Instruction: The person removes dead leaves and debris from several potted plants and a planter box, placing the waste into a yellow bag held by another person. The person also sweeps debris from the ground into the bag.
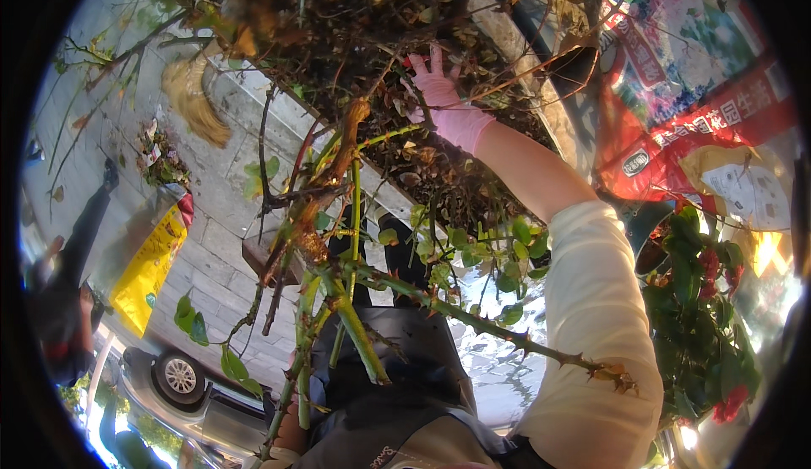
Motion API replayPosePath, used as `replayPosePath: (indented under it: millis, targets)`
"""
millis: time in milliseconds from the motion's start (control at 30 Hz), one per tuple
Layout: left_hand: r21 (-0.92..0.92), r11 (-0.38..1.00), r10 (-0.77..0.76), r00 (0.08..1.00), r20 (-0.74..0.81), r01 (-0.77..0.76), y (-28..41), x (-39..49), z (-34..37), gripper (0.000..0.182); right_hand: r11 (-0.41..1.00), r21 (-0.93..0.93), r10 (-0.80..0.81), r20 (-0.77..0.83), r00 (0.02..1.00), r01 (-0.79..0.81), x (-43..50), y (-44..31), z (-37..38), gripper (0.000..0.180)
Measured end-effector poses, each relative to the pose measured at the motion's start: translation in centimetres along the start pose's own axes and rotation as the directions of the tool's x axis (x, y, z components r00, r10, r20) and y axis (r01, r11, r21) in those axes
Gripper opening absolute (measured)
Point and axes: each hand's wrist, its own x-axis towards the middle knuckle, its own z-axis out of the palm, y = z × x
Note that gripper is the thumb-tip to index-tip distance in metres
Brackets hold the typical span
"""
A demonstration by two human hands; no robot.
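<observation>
My right hand (pixel 443 98), in a pink glove, reaches into a long planter bed. Its fingers are spread against the dry leaf litter (pixel 462 180) and thin twigs. A small red thing shows at the fingertips; I cannot tell what it is. In front of me rises a thorny rose bush with a thick woody cane (pixel 348 133). One green thorny stem (pixel 481 326) crosses before my right sleeve. My left hand is almost wholly hidden behind the lower stems, with only a bit of pink showing, so its grip is unclear. Green rose leaves (pixel 507 279) hang beside the planter's pale edge (pixel 405 199).
A straw broom (pixel 196 101) lies on the paving at left, near a heap of plant debris (pixel 161 158) and a yellow bag (pixel 152 266). A person (pixel 70 291) and a parked car (pixel 190 399) are beyond. Right: a red printed bag (pixel 684 120) and a red-flowered plant (pixel 690 291).
</observation>
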Motion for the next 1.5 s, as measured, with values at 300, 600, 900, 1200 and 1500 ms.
replayPosePath:
  millis: [300, 600, 900, 1200, 1500]
  targets:
    - [-0.036, 0.999, -0.011, 0.999, 0.051, 0.013, 3.8, -1.7, 1.6, 0.026, 0.965, 0.147, 0.224, -0.043, 0.974, -0.216, -1.3, 1.9, 7.5, 0.049]
    - [-0.165, 0.982, -0.092, 0.996, 0.001, 0.091, 4.4, -1.3, 2.1, 0.027, 0.740, 0.618, -0.377, 0.052, 0.925, 0.266, -3.7, 7.1, 9.0, 0.062]
    - [-0.253, 0.946, -0.213, 0.977, -0.014, 0.202, 7.3, -2.8, 3.0, 0.030, 0.751, 0.076, -0.648, -0.110, 0.754, 0.656, -6.1, 3.5, 3.1, 0.057]
    - [-0.191, 0.976, -0.101, 0.994, 0.039, 0.107, 5.8, -2.4, 2.2, 0.035, 0.936, 0.235, -0.218, -0.196, 0.956, 0.261, -5.4, 2.7, 1.5, 0.082]
    - [-0.101, 0.995, -0.028, 0.999, -0.030, 0.025, 4.0, -1.3, 2.1, 0.033, 0.864, -0.085, -0.503, -0.075, 0.861, 0.497, -1.7, 7.1, 5.3, 0.059]
